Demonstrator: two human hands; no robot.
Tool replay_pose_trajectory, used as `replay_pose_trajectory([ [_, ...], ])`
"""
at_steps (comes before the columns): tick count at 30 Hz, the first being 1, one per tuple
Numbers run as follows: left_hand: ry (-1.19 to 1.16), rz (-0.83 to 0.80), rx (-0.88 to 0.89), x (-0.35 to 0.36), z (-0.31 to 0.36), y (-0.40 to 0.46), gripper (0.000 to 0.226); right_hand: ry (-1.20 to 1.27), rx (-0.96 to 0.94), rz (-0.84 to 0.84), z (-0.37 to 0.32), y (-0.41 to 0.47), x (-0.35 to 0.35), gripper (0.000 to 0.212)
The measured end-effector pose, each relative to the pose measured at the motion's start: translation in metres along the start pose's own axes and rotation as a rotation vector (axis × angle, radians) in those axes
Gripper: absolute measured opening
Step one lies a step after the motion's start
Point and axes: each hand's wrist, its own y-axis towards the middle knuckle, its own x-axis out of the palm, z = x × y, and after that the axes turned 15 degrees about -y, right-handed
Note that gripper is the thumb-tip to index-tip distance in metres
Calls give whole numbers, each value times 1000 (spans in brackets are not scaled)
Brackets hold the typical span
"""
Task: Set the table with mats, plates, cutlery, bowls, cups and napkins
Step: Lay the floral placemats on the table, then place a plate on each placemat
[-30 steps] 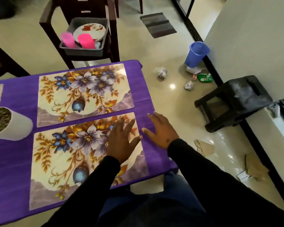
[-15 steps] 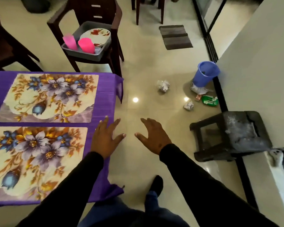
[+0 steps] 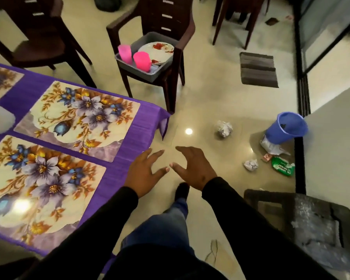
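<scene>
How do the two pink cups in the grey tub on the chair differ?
The left cup looks taller, slimmer and paler pink; the right cup looks squatter, wider and more vivid. The left cup stands at the tub's left corner, the right cup nearer its front wall, in front of the plate. Both are pink, stand upright in the tub, and are untouched.

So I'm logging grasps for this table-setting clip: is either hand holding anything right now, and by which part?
Nothing is held. The left hand and right hand are both empty, fingers spread.
</scene>
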Motion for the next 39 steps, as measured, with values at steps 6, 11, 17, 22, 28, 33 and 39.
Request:
replay_pose_trajectory([
  [6, -48, 57, -13, 11, 28, 97, 88, -93, -177, -94, 34, 96, -48, 62],
  [11, -84, 18, -24, 25, 61, 192, 95, -132, -177, -162, 72, 193, -95, 64],
  [17, -39, 69, -49, 12, 120, 308, 61, -73, -139, -94, 125, 296, -149, 62],
  [22, -14, 120, -80, 7, 158, 389, 61, -47, -206, -127, 165, 384, -178, 61],
  [28, -75, 335, -117, 2, 206, 447, 55, -32, -398, -206, 180, 477, -211, 60],
  [33, -102, 458, -215, -7, 216, 484, 59, -40, -517, -251, 178, 538, -221, 62],
  [39, -182, 518, -294, -29, 202, 522, 62, -61, -551, -334, 162, 597, -220, 64],
])
